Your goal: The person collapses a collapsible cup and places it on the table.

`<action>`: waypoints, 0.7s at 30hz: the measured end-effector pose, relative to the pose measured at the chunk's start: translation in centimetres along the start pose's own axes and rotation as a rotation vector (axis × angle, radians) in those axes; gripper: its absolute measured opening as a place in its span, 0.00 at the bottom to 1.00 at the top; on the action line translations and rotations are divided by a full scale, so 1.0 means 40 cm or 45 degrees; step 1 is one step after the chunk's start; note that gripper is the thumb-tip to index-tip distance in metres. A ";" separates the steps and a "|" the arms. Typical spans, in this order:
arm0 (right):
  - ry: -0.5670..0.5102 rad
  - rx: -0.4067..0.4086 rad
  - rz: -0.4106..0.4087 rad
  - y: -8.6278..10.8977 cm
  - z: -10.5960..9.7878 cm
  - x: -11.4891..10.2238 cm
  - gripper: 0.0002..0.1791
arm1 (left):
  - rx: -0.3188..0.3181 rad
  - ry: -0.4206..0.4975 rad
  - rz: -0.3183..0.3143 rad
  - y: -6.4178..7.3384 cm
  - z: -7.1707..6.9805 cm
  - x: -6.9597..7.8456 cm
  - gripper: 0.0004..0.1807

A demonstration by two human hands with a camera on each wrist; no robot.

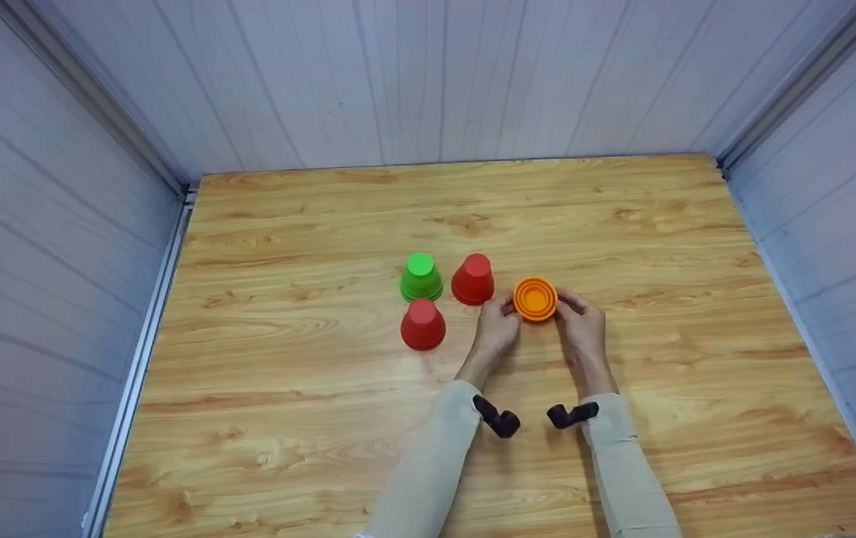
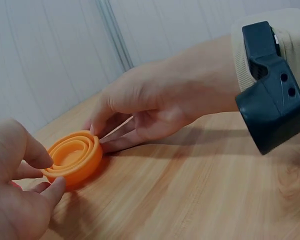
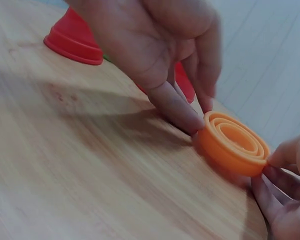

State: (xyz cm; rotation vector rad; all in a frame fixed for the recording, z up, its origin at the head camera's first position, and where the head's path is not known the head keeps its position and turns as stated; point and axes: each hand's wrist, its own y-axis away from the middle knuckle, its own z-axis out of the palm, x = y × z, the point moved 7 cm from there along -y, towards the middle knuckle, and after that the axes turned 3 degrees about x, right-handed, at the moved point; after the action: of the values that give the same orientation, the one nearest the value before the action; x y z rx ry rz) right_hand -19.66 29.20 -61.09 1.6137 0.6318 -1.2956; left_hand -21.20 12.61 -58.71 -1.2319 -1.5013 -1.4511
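At twelve o'clock a pale wall (image 1: 435, 82) backs a wooden bench (image 1: 285, 433), with more panels at nine and three. Two pale sleeves (image 1: 428, 463) reach in from six, each with a black wrist camera (image 1: 499, 421). The left hand (image 1: 499, 329) sits at eight o'clock of the orange cup and the right hand (image 1: 583, 329) at four; both pinch its side between thumb and fingers. The far red cup (image 1: 475, 278), the green cup (image 1: 421, 278) and the near red cup (image 1: 423, 326) stand wide end down, between eight and ten o'clock of it. Smallest is the orange cup (image 1: 535, 299), its rings folded flat, right of the bench's middle.

The low rim gives little to hold, so an uneven pull could tip it or slip it from one hand. A leftward swing of the left hand might knock the far red cup, just beside it.

The orange cup's underside is hidden; whether it touches the bench cannot be told. In the right wrist view the left hand covers most of the green cup, and the right hand is cut off at the edge.
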 end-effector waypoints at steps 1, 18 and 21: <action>0.051 0.009 -0.013 0.000 0.001 -0.001 0.17 | -0.001 -0.018 -0.003 0.000 -0.002 -0.001 0.28; 0.395 0.004 -0.139 0.003 0.007 -0.024 0.18 | -0.131 -0.036 -0.023 -0.003 0.003 -0.016 0.31; 0.392 0.019 -0.134 0.004 0.003 -0.025 0.19 | -0.126 -0.020 -0.024 0.001 0.001 -0.020 0.29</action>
State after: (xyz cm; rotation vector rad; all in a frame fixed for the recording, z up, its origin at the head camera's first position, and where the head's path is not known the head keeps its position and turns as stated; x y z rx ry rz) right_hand -19.90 29.17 -60.10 1.8309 0.9061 -1.1360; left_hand -20.90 12.51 -59.46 -1.2937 -1.4701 -1.5475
